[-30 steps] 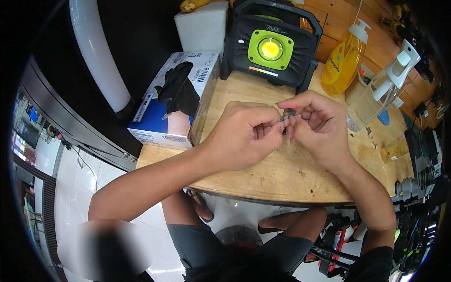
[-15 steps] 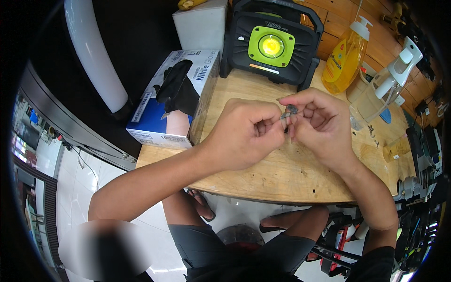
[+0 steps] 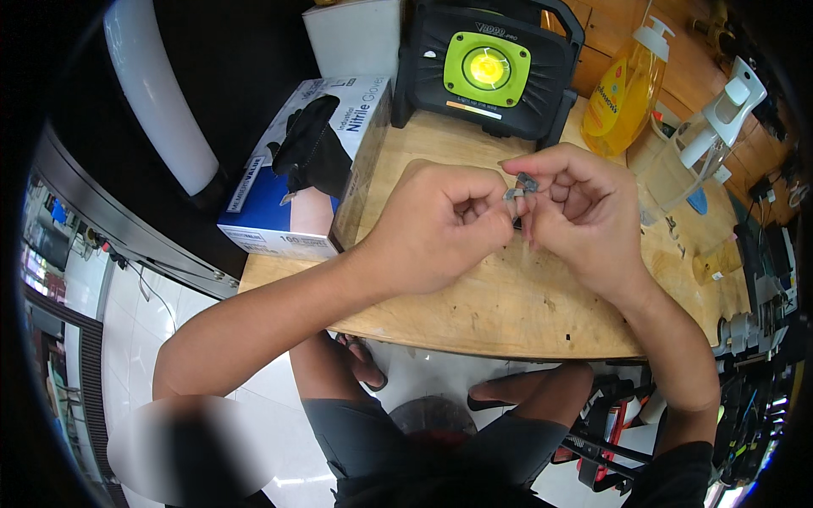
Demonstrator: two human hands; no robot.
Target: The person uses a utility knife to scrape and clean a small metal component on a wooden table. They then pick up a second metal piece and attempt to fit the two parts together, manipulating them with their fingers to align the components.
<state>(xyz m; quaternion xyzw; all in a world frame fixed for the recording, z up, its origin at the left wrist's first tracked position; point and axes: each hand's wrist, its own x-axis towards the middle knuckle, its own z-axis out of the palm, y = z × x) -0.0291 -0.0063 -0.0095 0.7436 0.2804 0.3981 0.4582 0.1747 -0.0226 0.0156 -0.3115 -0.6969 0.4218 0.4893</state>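
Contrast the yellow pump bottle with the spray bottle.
The pump bottle looks yellow-orange; the spray bottle is clear. The pump bottle has a small pump top; the spray bottle has a larger trigger head. Both stand on the table.

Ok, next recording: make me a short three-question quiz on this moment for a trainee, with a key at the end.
1. What do the left hand and right hand hold between them?
A) a screwdriver
B) a small dark grey piece
C) a paper towel
2. True or false: from left to right in the picture, the pump bottle comes between the work light and the spray bottle.
3. What sticks out of the top of the glove box?

Key
1. B; what kind of piece it is cannot be told.
2. True.
3. A black glove.
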